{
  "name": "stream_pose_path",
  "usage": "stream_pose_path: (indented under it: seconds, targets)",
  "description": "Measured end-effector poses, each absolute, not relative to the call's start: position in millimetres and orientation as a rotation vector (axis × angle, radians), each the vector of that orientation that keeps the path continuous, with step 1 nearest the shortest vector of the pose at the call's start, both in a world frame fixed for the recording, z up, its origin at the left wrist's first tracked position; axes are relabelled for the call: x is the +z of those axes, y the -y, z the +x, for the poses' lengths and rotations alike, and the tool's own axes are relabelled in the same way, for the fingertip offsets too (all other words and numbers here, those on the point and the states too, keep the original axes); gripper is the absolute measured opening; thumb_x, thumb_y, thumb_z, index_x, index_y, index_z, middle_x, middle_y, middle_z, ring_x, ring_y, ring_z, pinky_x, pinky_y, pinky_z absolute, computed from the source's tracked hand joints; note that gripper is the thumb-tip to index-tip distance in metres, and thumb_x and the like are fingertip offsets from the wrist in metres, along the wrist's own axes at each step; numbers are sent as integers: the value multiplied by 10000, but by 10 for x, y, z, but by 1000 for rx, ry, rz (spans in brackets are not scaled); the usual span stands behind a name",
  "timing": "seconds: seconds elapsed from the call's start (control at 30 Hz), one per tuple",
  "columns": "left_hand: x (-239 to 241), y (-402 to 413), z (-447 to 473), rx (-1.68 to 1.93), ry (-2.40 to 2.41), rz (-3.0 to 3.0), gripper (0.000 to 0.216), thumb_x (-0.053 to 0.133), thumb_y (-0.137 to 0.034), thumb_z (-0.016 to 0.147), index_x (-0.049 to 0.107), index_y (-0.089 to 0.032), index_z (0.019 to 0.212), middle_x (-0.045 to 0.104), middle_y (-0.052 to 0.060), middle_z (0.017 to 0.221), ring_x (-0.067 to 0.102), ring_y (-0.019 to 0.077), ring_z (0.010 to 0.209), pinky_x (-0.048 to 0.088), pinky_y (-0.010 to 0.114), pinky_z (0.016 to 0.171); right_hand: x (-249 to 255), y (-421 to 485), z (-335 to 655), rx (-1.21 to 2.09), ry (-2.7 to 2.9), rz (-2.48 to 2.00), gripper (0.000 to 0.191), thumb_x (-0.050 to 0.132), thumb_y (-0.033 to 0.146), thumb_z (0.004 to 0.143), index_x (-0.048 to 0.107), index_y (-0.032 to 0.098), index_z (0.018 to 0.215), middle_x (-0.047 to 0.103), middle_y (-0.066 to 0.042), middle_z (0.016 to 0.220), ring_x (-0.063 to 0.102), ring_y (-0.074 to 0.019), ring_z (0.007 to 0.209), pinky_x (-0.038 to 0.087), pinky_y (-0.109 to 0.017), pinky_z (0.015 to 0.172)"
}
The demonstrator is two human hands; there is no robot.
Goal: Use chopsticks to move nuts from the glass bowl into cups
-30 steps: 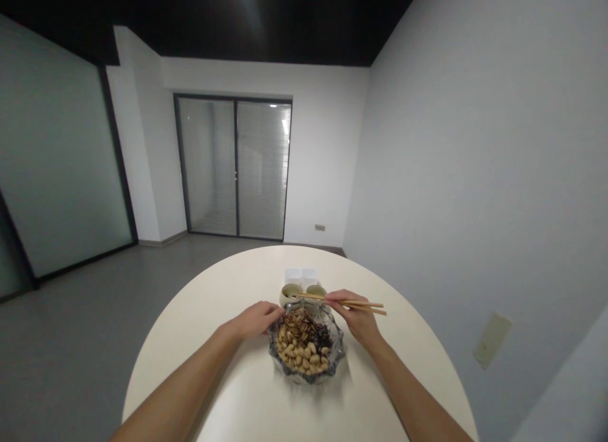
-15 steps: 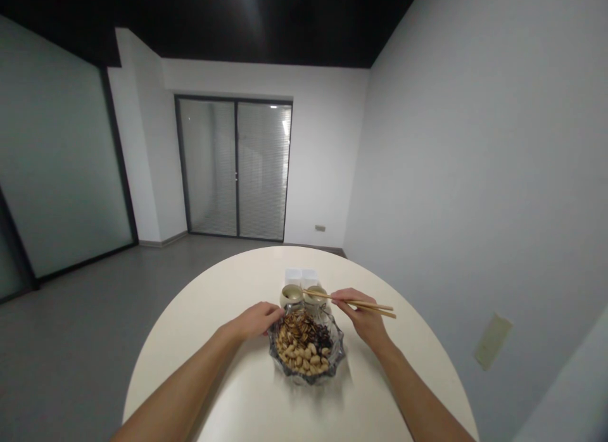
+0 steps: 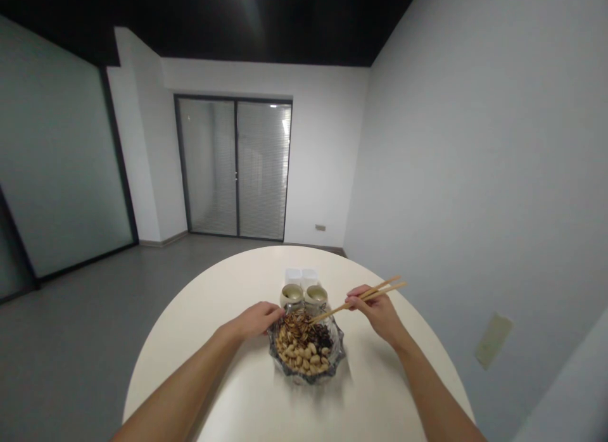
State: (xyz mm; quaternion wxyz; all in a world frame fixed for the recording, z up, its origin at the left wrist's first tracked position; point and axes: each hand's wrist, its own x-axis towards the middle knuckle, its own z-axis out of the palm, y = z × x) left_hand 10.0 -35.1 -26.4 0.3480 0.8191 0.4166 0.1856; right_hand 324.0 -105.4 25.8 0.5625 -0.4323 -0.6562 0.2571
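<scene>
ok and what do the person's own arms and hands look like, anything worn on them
The left forearm and right forearm show no sleeves. The left hand and right hand wear no gloves; no watch, bracelet or ring can be made out.

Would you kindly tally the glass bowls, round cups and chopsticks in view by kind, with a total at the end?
Glass bowl: 1
Round cups: 2
Chopsticks: 2
Total: 5
</scene>
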Motion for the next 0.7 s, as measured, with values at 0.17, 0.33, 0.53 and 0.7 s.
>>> stream_pose_path:
  seconds: [0.17, 0.33, 0.53, 0.7]
  targets:
    - [-258, 352, 101, 512, -1073, 2153, 620, 326, -641, 872, 665, -125, 808, 635, 54, 745, 541, 168, 667, 422, 249, 615, 267, 1078, 3221, 697, 1553, -1018, 345, 745, 502, 725, 701, 170, 808, 717, -50, 682, 678, -191, 644, 565, -311, 616]
    - [-263, 361, 102, 497, -1056, 2103, 636, 324, -663, 865, 661, -124, 844, 613, 50, 734, 535, 164, 628, 421, 245, 547, 233, 1054, 3232, 729, 1553, -1018, 326, 753, 477, 721, 704, 169, 818, 711, -42, 692, 669, -185, 655, 562, -313, 628]
    - [-270, 358, 98, 501, -1066, 2113, 645, 327, -676, 864, 652, -122, 816, 597, 44, 702, 529, 156, 611, 413, 235, 536, 186, 1027, 3242, 728, 1553, -1038, 305, 747, 457, 734, 701, 171, 827, 705, -36, 702, 663, -183, 676, 554, -311, 652]
    - [-275, 347, 103, 498, -1060, 2115, 647, 322, -666, 869, 660, -115, 834, 599, 44, 704, 533, 158, 600, 420, 245, 535, 166, 1016, 3265, 707, 1591, -1057, 265, 747, 420, 750, 703, 169, 819, 681, -25, 697, 647, -170, 668, 539, -287, 638]
